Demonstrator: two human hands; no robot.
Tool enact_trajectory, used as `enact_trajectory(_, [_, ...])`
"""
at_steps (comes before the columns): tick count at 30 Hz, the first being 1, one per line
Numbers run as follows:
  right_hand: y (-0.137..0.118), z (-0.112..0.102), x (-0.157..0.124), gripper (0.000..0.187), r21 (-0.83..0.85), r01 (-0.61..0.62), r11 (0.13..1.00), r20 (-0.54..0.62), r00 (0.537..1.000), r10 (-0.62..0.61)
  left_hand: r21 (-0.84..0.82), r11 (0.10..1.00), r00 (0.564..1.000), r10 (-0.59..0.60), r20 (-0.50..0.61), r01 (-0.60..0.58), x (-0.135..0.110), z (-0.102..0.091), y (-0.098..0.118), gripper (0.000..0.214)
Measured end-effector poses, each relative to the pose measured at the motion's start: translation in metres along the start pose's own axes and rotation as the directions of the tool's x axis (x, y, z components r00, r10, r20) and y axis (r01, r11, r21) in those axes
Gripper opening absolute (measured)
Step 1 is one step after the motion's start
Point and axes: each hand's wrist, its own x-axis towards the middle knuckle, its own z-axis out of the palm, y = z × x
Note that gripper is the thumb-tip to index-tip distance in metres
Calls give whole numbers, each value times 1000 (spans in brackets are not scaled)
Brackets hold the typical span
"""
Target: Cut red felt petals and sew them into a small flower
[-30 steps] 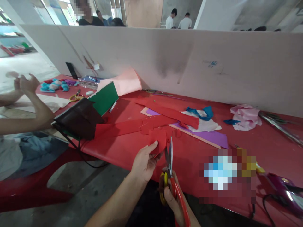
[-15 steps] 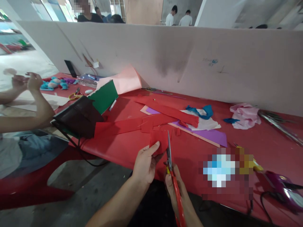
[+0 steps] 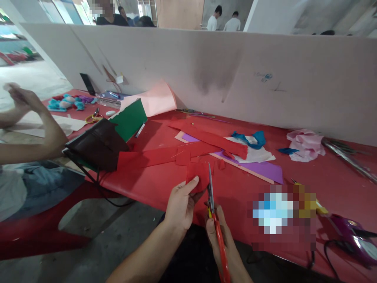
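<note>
Head view, lower centre: snapped scissors (image 3: 210, 184) shut from gaping earlier, clenched in right hand (image 3: 226, 251); pinched red paper piece (image 3: 198, 175) with left hand (image 3: 179, 206); probably finished one snip

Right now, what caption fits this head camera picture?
Left hand pinches a red paper piece while the right hand holds red-handled scissors at its edge, above a red table.

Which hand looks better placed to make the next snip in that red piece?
Probably the right hand: it grips the red-handled scissors, whose blades sit right beside the red piece. The left hand only pinches that piece.
</note>
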Motion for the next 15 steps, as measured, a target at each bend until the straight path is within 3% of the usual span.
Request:
enact_trajectory(9, [3,3,-5,63,17,-83,996,-135,987,84,-5,1000,1000,-9,5,9,-1,0,0,16])
enact_trajectory(15, [6,-4,1,54,49,-40,998,-58,997,43,2,1000,1000,-17,11,17,1,0,3,14])
